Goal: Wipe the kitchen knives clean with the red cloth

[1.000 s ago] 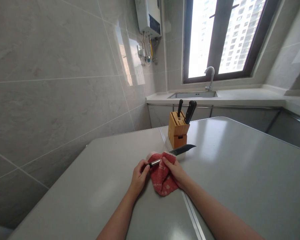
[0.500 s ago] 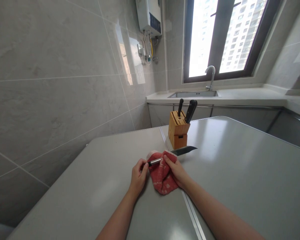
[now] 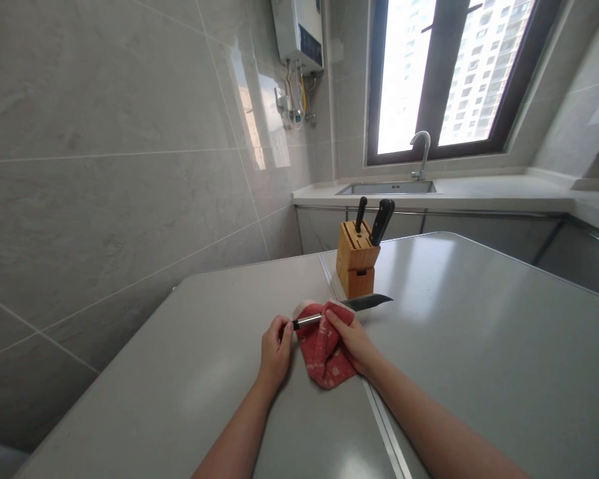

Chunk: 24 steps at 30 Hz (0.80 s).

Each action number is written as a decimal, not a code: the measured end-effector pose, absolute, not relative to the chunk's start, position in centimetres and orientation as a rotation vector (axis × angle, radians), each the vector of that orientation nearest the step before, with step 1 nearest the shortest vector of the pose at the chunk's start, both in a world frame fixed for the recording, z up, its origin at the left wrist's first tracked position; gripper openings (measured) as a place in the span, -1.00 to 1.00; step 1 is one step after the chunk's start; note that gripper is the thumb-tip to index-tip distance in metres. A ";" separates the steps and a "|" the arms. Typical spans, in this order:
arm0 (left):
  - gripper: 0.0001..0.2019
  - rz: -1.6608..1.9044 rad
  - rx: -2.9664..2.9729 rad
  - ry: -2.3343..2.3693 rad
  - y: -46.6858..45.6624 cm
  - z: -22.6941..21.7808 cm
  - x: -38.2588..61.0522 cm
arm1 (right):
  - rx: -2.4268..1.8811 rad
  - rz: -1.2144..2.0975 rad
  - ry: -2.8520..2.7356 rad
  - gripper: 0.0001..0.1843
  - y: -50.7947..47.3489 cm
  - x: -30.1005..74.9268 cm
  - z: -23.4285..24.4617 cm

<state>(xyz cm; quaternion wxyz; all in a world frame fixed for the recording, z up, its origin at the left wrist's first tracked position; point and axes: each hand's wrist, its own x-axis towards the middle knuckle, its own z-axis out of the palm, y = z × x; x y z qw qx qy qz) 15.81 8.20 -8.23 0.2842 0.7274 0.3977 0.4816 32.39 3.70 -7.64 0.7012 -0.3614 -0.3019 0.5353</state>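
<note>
My left hand point(image 3: 275, 352) is closed around the dark handle of a kitchen knife point(image 3: 307, 321), with the steel bolster showing just past my fingers. A red patterned cloth towel point(image 3: 323, 352) is folded over the middle of the blade, which hides that part. My right hand point(image 3: 349, 342) pinches the towel from above, against the blade. The knife's pointed tip sticks out beyond the towel, towards the wooden knife block point(image 3: 357, 259).
The block holds two black-handled knives and stands on a pale grey table point(image 3: 190, 392). Behind it are a steel sink point(image 3: 387, 189) with a curved faucet point(image 3: 422, 153), a window, and a wall-mounted water heater point(image 3: 298, 33) on grey tile.
The knife has swung slightly, with its blade tip lower and more level. My left hand has shifted a little to the left along the handle side. The towel stays wrapped on the blade.
</note>
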 end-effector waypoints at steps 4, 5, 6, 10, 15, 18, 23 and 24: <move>-0.75 1.289 1.922 1.094 8.3 -8.3 15.7 | -0.806 1.189 -0.660 -0.67 3.8 32.4 -7.7; -0.74 1.299 1.903 1.102 8.4 -8.4 15.7 | -0.811 1.184 -0.656 -0.67 3.8 32.4 -7.7; -0.74 1.314 1.880 1.110 8.5 -8.4 15.6 | -0.816 1.180 -0.652 -0.67 3.8 32.4 -7.8; -0.71 1.372 1.789 1.130 8.8 -8.7 15.5 | -0.833 1.191 -0.652 -0.64 3.9 32.4 -7.9; -0.70 1.375 1.721 1.123 8.9 -8.8 15.5 | -0.799 1.221 -0.631 -0.59 3.9 32.3 -7.9; -0.68 1.402 1.697 1.123 8.9 -8.8 15.6 | -0.797 1.220 -0.628 -0.57 3.9 32.4 -7.9; -0.66 1.441 1.563 1.129 9.3 -9.0 15.4 | -0.822 1.212 -0.624 -0.60 3.8 32.3 -7.8; -0.66 1.448 1.512 1.132 9.4 -9.1 15.4 | -0.823 1.219 -0.619 -0.61 3.9 32.3 -7.8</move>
